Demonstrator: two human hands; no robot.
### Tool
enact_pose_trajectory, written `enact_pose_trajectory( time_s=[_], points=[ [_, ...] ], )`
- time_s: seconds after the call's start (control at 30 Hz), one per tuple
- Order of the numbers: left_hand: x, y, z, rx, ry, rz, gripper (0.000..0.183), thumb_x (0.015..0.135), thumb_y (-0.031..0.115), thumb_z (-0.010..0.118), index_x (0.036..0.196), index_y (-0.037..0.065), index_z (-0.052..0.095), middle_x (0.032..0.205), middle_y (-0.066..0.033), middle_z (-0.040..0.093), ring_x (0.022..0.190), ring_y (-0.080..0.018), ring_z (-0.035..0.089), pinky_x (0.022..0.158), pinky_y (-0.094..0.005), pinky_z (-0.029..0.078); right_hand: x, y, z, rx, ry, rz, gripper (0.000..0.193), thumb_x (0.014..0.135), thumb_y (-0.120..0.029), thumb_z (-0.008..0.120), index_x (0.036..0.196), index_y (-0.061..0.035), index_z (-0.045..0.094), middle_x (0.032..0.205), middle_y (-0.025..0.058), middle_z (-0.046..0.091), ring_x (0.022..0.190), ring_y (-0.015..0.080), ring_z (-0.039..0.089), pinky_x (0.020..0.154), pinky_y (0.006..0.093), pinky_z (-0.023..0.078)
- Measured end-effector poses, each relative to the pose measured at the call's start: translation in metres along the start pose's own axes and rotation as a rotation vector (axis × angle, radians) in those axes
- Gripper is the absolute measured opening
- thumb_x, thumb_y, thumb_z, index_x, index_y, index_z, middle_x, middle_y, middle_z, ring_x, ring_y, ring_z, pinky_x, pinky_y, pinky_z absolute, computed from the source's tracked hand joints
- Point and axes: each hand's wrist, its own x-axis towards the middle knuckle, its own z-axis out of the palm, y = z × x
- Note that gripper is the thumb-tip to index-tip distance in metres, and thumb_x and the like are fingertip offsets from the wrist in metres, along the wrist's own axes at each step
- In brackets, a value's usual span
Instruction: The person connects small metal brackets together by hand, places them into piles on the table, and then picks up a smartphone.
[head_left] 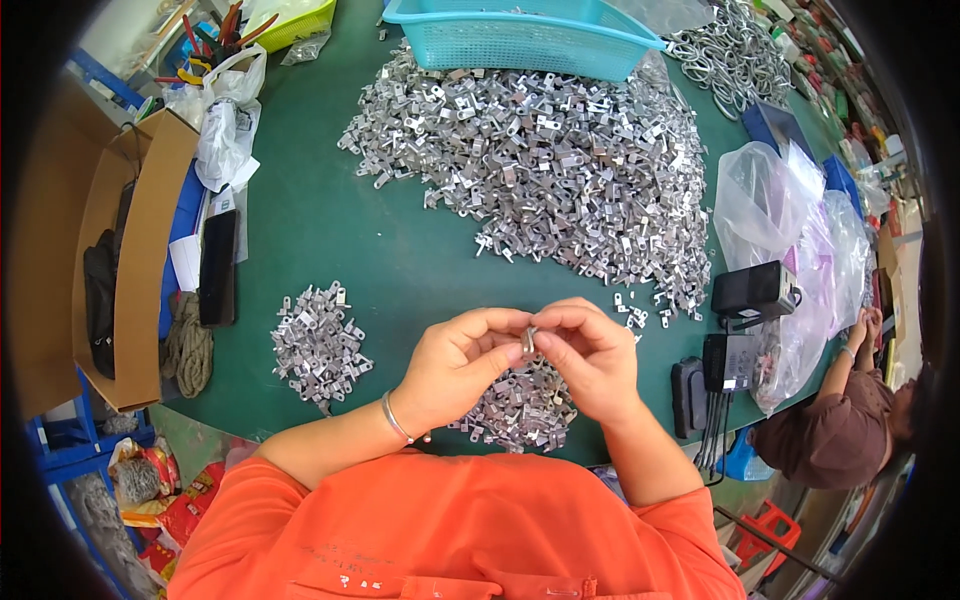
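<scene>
Metal piece [529,342], small and silvery, sits on the person's side of the large heap [570,170] of metal parts, where the left hand [450,362] and the right hand [597,358] share it, each grip pinching it between thumb and fingertips. Farther from the large heap, under the hands, a small pile [515,412] of similar parts lies on the green tabletop [400,240], while a side pile [320,345] lies toward the person and left of the large heap, and a turquoise basket [530,42] stands at that heap's far edge
</scene>
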Motion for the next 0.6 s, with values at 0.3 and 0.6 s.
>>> enact_pose_trajectory(
  time_s=[0.3,0.6],
  points=[
    [-0.003,-0.005,-0.002,0.009,-0.004,0.222,0.015,0.084,-0.01,0.06,0.098,-0.004,0.062,0.111,-0.012,0.059,0.099,-0.0174,0.061,0.087,-0.0293,0.053,-0.008,0.001,0.008,-0.334,0.042,-0.181,0.017,0.082,0.0,0.067,0.099,0.0003,0.066,0.092,0.0089,0.061,0.078,0.0139,0.058,0.065,0.024,0.047],
    [-0.004,-0.003,0.001,0.106,0.024,0.337,0.016,0.082,-0.012,0.062,0.096,-0.004,0.062,0.11,-0.0121,0.058,0.098,-0.0185,0.062,0.087,-0.0304,0.054,-0.018,-0.007,0.009,-0.425,0.022,-0.25,0.018,0.078,0.001,0.07,0.096,0.0001,0.064,0.086,0.0083,0.064,0.073,0.0158,0.06,0.06,0.0254,0.046]
  ],
)
